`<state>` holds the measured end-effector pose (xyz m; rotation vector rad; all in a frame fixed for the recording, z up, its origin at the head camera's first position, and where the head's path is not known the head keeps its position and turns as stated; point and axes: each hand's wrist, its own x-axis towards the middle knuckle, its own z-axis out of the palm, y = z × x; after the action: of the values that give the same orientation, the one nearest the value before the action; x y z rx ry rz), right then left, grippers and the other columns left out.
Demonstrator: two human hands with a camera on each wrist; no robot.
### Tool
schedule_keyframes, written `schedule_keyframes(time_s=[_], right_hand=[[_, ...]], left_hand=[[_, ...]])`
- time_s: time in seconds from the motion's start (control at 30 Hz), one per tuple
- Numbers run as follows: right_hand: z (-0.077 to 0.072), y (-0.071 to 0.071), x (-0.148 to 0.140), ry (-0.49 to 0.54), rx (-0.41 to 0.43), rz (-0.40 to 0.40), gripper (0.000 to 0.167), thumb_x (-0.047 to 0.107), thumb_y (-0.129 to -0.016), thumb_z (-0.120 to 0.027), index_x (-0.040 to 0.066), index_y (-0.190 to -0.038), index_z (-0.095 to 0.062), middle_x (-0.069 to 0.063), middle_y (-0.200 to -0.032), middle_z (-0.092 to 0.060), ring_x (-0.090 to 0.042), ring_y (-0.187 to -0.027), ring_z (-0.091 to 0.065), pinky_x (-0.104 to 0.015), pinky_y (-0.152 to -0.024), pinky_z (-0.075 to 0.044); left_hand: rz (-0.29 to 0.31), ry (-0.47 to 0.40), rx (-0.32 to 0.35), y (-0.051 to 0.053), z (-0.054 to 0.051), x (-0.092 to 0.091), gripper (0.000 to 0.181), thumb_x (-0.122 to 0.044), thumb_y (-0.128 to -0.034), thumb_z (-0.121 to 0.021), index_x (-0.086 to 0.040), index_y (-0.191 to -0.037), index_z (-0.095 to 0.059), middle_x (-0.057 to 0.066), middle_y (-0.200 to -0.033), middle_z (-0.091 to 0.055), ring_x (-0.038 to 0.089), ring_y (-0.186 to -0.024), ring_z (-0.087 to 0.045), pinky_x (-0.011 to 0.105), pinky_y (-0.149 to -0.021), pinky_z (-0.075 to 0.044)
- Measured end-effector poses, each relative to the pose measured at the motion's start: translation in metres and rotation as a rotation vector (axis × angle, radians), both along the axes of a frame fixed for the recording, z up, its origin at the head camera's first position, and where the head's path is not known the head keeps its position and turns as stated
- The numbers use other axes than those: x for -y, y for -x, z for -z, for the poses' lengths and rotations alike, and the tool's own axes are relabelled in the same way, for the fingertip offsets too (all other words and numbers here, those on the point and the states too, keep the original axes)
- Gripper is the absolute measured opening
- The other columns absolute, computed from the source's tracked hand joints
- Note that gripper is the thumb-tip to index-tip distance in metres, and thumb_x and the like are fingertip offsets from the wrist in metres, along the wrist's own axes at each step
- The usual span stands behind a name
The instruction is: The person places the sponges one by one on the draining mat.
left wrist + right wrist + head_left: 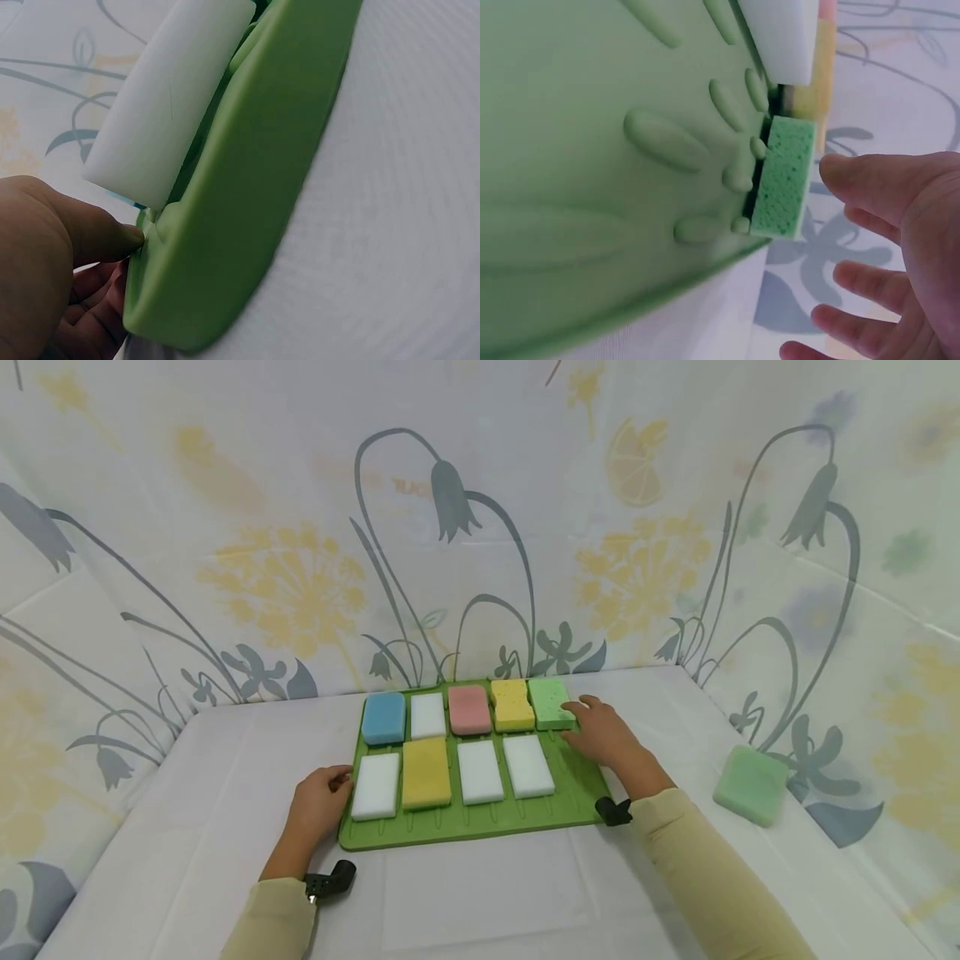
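A green ridged mat with a raised rim [480, 835] lies on the table, bearing two rows of sponges. My left hand [318, 797] grips its left edge, with the thumb [112, 236] on the rim and the fingers curled beside it. The white sponge [377, 787] is nearest that hand. My right hand [603, 731] hovers beside the light green sponge [551, 703] at the far right corner. In the right wrist view its fingers [866, 281] are spread, with a gap between the thumb and the porous green sponge [784, 176].
The back row also holds blue [384, 718], white [428, 716], pink [469, 710] and yellow [513, 706] sponges. In front lie a yellow sponge [426, 774] and two white ones [480, 772]. A separate green sponge [752, 785] lies at right, near the patterned cloth wall [480, 410].
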<state>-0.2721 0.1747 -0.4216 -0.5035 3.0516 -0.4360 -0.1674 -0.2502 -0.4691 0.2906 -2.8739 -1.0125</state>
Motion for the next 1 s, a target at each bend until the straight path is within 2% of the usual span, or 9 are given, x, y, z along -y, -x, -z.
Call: schedule_keyframes(time_s=[0.47,1.0], right_hand=[[-0.007,-0.029,-0.033,-0.003,-0.076,0.012,0.049,0.023,-0.094,-0.061,0.005,-0.138,-0.05,-0.031,-0.142,-0.041,-0.057,-0.122,-0.045,-0.065,-0.09,-0.043],[-0.005,-0.048,-0.077,-0.029,-0.07,0.066,0.047,0.025,-0.093,-0.061,0.004,-0.134,-0.053,-0.031,-0.136,-0.047,-0.057,-0.116,-0.048,-0.067,-0.081,-0.046]], left_hand=[[0.003,0.001,-0.004,-0.001,-0.001,0.0,0.035,-0.014,-0.0959,-0.054,0.002,-0.127,-0.06,0.018,-0.11,-0.064,0.028,-0.099,-0.06,0.043,-0.08,-0.05],[-0.002,-0.005,-0.007,-0.001,0.0,-0.001,0.035,-0.013,-0.0957,-0.054,0.002,-0.127,-0.06,0.017,-0.109,-0.064,0.027,-0.099,-0.06,0.043,-0.081,-0.05]])
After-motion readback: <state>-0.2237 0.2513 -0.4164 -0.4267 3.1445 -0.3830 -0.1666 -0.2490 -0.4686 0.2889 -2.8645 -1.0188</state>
